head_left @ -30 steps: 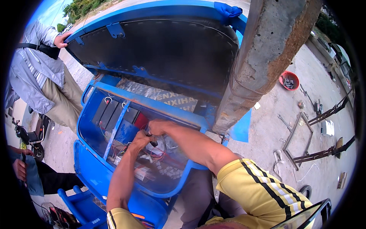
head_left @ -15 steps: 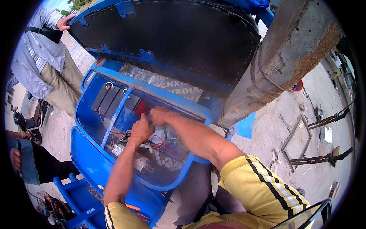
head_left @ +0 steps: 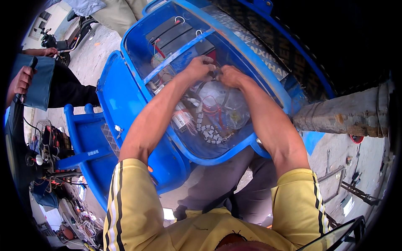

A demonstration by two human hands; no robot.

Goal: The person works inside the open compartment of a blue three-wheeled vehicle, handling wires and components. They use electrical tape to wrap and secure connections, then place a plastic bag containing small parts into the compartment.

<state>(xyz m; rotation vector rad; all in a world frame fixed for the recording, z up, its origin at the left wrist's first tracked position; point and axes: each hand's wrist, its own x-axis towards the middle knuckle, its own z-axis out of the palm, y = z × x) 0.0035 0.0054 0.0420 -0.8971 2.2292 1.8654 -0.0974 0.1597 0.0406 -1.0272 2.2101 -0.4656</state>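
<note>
Since the earlier frame the view has swung, and the left hand (head_left: 197,69) and right hand (head_left: 231,77) show higher in it. Their bent fingers nearly meet inside the open blue metal compartment (head_left: 209,160); whether they grasp anything, I cannot tell. Just below lie thin red wires (head_left: 217,109), likely flexible, best pinched mid-length, and a crumpled clear plastic bag (head_left: 212,93), probably light and slippery, best gathered. Beyond, black box-shaped batteries (head_left: 171,33) look heavy, rigid.

Our left hand (head_left: 197,69) and right hand (head_left: 233,77) sit side by side in the opening of the box (head_left: 217,158). Beyond our grip, leftward, batteries (head_left: 167,37) lie past the crossbar (head_left: 176,56); wires (head_left: 212,111) lie nearer us, the post (head_left: 341,115) right, the chair (head_left: 86,127) well left.
</note>
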